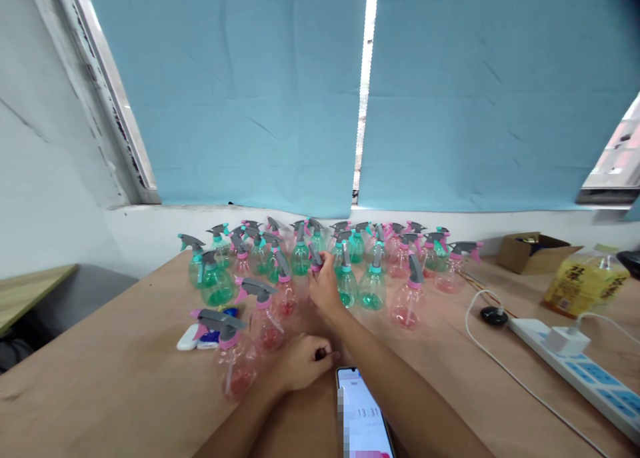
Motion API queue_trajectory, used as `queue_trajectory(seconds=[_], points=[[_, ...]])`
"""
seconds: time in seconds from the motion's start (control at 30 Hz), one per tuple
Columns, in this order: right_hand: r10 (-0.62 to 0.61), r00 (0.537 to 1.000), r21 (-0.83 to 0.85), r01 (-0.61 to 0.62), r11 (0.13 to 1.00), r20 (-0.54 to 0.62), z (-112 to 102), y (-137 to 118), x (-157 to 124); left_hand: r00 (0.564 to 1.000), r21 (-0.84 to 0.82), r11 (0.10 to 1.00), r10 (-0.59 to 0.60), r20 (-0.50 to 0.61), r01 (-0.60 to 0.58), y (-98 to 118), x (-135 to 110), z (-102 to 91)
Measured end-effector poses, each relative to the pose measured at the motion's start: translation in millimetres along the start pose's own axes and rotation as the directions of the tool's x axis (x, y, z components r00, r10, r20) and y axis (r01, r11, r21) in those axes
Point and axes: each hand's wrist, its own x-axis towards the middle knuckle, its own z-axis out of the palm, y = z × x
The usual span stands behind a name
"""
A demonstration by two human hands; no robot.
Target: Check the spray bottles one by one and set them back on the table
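My right hand [325, 286] reaches into the front of a group of spray bottles, its fingers closed around the grey and pink top of a spray bottle [315, 257]; the hand hides most of that bottle's body. Loosely curled, my left hand [307, 363] rests on the table with nothing visible in it. Left of it stand a pink spray bottle [269, 328] and a nearer pink spray bottle [237, 368], both with a little liquid inside. A green spray bottle [346, 286] is just right of my right hand, beside another green spray bottle [372, 290].
A phone [363, 411] lies below my hands. On the right are a white power strip [575, 368] with a cable, a black round object [494, 315], a cardboard box [533, 255] and a yellow bag [583, 285]. Small white and blue items [189, 338] lie at left.
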Motion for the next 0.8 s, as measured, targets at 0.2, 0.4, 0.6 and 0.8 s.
queue_trajectory(seconds=[0.2,0.4,0.6,0.8], points=[[-0.109,0.994,-0.078,0.106,0.991,-0.031,-7,-14,-3,1.0,0.001,1.0,-0.02,0.009,0.02,2,0,-1.0],[-0.386,0.918,-0.222,0.396,0.891,0.092,-49,-46,6,1.0,0.003,1.0,0.016,0.0,-0.016,3,-1,-1.4],[-0.194,0.981,-0.455,0.17,0.874,-0.005,-82,-36,40,1.0,-0.004,1.0,0.011,0.01,-0.011,4,-1,-2.2],[0.006,0.985,-0.532,0.088,0.842,0.174,-88,-10,28,1.0,-0.007,1.0,-0.015,0.021,0.015,7,-2,-4.4]])
